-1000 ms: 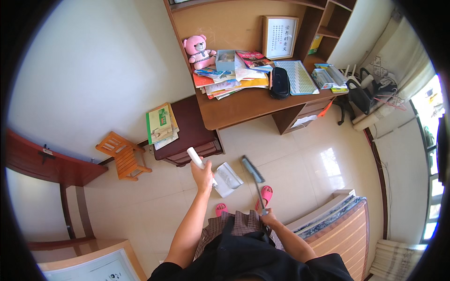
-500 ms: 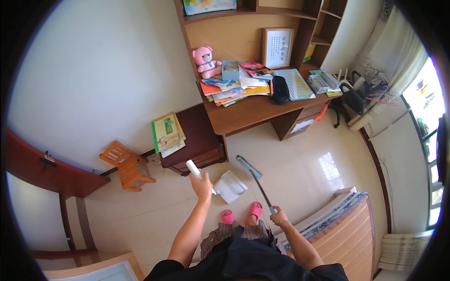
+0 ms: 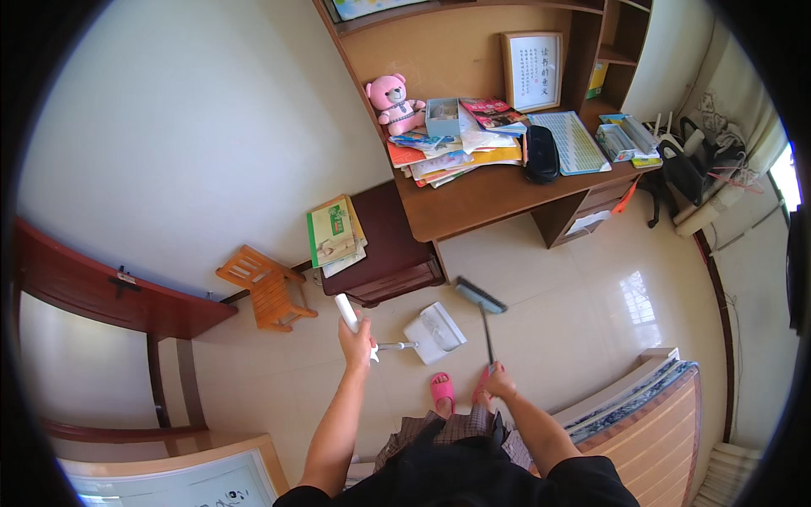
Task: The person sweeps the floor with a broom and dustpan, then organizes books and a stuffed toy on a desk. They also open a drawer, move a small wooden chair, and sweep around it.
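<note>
My left hand is closed round the white handle of a long-handled dustpan. The pan, white and scoop-shaped, is low by the floor in front of my feet, its mouth facing right. My right hand grips the dark stick of a broom. Its blue-grey head with dark bristles is at floor level, to the right of the pan and a little farther off. A gap separates broom head and pan. Whether either touches the tiles is hard to tell.
A brown desk with books and a pink teddy bear stands ahead. Beside it is a dark cabinet. A small wooden chair stands left, near a red-brown door. A bed is at the right. Pink slippers are on my feet.
The room has shifted right and somewhat down in view. The broom stick stands steeper and its head is turned. More of the dustpan's rod shows beside my left hand.
</note>
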Tool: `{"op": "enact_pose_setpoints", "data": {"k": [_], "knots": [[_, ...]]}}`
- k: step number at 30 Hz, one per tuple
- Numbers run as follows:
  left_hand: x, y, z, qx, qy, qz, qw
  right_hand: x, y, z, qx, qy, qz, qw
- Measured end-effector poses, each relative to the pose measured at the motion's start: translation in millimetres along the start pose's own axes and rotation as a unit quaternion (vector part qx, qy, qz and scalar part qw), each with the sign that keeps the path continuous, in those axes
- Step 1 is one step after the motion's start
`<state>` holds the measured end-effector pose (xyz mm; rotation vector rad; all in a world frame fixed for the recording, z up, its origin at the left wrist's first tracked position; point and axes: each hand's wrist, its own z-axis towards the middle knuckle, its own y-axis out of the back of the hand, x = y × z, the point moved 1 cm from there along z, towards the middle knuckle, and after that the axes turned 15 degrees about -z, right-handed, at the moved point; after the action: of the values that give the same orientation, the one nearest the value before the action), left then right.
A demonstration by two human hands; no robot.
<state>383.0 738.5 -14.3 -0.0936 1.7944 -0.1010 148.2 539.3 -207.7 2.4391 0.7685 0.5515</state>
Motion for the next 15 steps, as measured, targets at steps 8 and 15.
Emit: {"op": "enact_pose_setpoints", "data": {"k": [8,15], "knots": [[6.4,-10.7,18.6,0.007,-0.007,-0.019,1.0,-41.7,5.5,-56.3,0.034,-0.022,0.165,0.985],[6.5,-11.9,11.5,0.02,0.029,-0.004,0.999,-107.8,19.4,-102.9,-0.034,-0.112,0.33,0.937]]}}
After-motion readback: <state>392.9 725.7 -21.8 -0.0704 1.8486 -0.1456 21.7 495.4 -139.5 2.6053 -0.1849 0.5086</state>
